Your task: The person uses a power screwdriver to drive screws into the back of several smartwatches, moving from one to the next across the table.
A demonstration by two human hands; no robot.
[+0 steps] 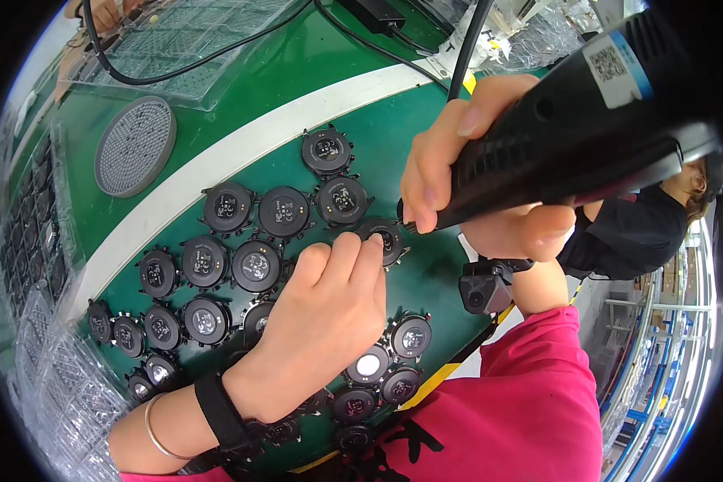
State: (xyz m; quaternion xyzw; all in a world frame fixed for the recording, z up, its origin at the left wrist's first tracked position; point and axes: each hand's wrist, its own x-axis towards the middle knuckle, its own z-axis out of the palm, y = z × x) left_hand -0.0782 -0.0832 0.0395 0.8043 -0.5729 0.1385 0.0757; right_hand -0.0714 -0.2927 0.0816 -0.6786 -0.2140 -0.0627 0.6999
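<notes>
My right hand (450,153) is wrapped around a black electric screwdriver (570,128), held slanting across the upper right. Its narrow tip comes down at the lug side of a round black watch case (384,238) lying back up. My left hand (321,313) has its fingers bunched together and pressed on that same case, covering part of it. Several similar cases surround the hands, such as one watch case (342,201) just behind and another watch case (257,265) to the left. My left forearm hides some cases beneath it.
On the green table (241,88) stands a round grey dish with a dimpled face (136,146). Clear plastic trays (177,76) lie at the far left, and a filled tray (32,225) at the left edge. Black cables (217,64) cross the back. Another person (635,233) is at the right.
</notes>
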